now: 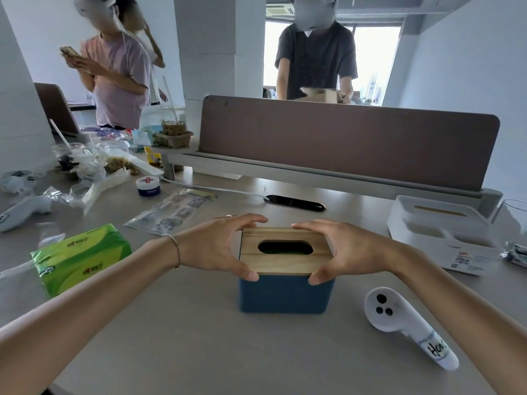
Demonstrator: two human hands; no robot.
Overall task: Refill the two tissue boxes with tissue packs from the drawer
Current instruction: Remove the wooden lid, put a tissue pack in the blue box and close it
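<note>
A blue tissue box (286,295) stands in the middle of the desk. Its wooden lid (285,262) has an oval slot, and green shows through the slot. My left hand (219,246) grips the lid's left end and my right hand (345,249) grips its right end. The lid sits on top of the box. A green tissue pack (81,259) lies on the desk at the left, apart from my hands. A white tissue box (439,226) with compartments stands at the far right of the desk.
A white controller (407,323) lies right of the blue box. Another controller (22,210), food cups, plastic bags and a small jar (147,185) crowd the left. A black phone (295,202) lies behind the box. A brown divider (342,138) backs the desk. People stand beyond.
</note>
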